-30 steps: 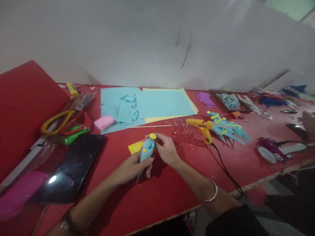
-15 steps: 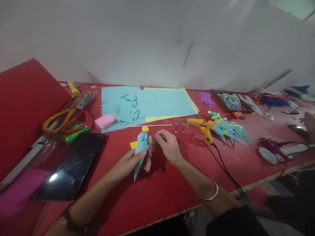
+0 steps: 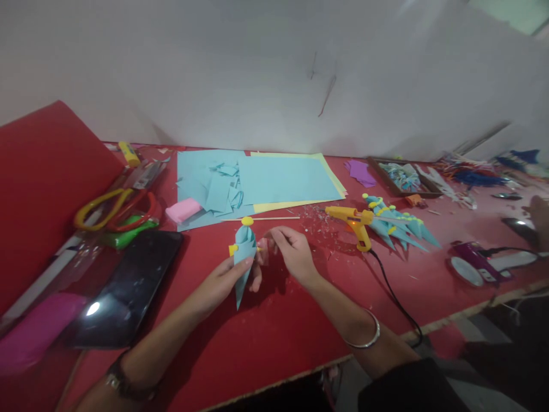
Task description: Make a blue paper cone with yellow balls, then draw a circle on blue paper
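Observation:
My left hand [image 3: 229, 276] is closed around a light-blue folded paper cone [image 3: 243, 266], its point downward. A yellow disc [image 3: 247, 221] tops the cone, and small yellow pieces stick out at both its sides. Just right of the cone, my right hand [image 3: 293, 252] is closed with thumb and finger pinched together. Something small and pinkish, perhaps see-through, shows by its fingertips; I cannot make out what it is. A yellow glue gun [image 3: 355, 222] lies on the red table to the right, beside several finished-looking blue paper cones [image 3: 397, 220] with yellow pieces.
Blue paper sheets [image 3: 287, 180] with cut scraps lie behind my hands, near a thin stick [image 3: 266, 218] and a pink block [image 3: 183, 210]. Scissors [image 3: 105, 209] and a black phone [image 3: 128, 292] are at left. A tray [image 3: 386, 177] stands at back right; a person's hand shows at the right edge.
The cone has shifted slightly left and up and turned a little in my left hand. A yellow piece now shows at its right side. My right hand has barely moved.

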{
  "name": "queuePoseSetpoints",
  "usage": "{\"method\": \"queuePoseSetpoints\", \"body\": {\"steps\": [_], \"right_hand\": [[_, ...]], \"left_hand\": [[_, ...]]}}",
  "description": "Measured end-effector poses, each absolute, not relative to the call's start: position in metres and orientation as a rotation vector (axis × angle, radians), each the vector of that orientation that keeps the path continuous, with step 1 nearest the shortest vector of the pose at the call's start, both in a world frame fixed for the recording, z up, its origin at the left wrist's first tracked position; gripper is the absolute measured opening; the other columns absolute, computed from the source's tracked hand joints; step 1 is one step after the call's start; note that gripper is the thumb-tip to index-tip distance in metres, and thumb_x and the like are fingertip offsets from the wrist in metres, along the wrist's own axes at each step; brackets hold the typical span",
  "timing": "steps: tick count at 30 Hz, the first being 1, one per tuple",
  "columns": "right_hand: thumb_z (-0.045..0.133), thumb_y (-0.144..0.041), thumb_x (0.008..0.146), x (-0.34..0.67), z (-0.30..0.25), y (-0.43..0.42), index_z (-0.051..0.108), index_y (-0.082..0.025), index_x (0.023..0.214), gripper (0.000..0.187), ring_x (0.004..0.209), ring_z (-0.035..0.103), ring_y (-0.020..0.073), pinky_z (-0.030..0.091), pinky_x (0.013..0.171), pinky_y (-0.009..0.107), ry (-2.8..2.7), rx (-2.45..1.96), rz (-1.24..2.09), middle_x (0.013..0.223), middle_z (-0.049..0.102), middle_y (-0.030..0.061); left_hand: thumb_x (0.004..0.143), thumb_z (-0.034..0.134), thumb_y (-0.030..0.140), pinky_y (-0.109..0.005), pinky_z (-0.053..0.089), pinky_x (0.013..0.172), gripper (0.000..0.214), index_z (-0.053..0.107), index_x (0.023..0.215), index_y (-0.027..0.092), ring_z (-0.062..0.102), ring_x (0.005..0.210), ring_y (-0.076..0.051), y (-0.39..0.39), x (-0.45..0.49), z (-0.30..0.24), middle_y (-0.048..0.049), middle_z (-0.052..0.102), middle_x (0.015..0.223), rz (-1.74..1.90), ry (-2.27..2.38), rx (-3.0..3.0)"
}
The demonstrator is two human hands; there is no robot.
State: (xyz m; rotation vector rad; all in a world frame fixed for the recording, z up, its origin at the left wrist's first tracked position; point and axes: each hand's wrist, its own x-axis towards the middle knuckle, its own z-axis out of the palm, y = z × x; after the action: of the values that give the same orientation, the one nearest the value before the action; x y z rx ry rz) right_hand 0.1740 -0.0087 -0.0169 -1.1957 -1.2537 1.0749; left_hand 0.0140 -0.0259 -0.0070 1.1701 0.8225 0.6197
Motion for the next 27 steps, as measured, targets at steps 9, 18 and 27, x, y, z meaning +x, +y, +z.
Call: {"method": "queuePoseSetpoints", "body": {"steps": [9, 18, 27], "right_hand": [[0.058, -0.026, 0.072, 0.173, -0.018, -0.006, 0.063, -0.019, 0.086, 0.017, 0.081, 0.065, 0.0157, 0.05, 0.079, 0.032, -1.058, -1.091, 1.134, 0.084, 0.068, 0.0037], [0.062, -0.026, 0.073, 0.172, -0.01, -0.013, 0.064, -0.02, 0.081, 0.01, 0.063, 0.064, 0.0123, 0.053, 0.066, 0.027, -1.151, -1.101, 1.024, 0.073, 0.066, 0.0005], [0.059, -0.026, 0.076, 0.17, -0.01, -0.018, 0.066, -0.021, 0.085, 0.012, 0.075, 0.066, 0.0153, 0.054, 0.073, 0.032, -1.264, -1.064, 1.022, 0.081, 0.068, 0.0029]], "left_hand": [[0.079, 0.044, 0.054, -0.028, 0.036, 0.067, 0.037, 0.048, 0.07, 0.018, 0.045, 0.069, -0.014, -0.027, 0.015, -0.004, -0.001, 0.052, 0.07, 0.684, 0.864, 1.195], [0.076, 0.051, 0.04, -0.028, 0.038, 0.067, 0.023, 0.049, 0.071, 0.018, 0.046, 0.068, -0.014, -0.025, 0.017, -0.002, 0.0015, 0.049, 0.067, 0.679, 1.067, 1.375], [0.073, 0.057, 0.039, -0.025, 0.038, 0.046, 0.046, 0.038, 0.108, 0.017, 0.046, 0.044, -0.009, -0.027, 0.02, -0.003, 0.0059, 0.052, 0.062, 0.58, 1.028, 1.238]]}}
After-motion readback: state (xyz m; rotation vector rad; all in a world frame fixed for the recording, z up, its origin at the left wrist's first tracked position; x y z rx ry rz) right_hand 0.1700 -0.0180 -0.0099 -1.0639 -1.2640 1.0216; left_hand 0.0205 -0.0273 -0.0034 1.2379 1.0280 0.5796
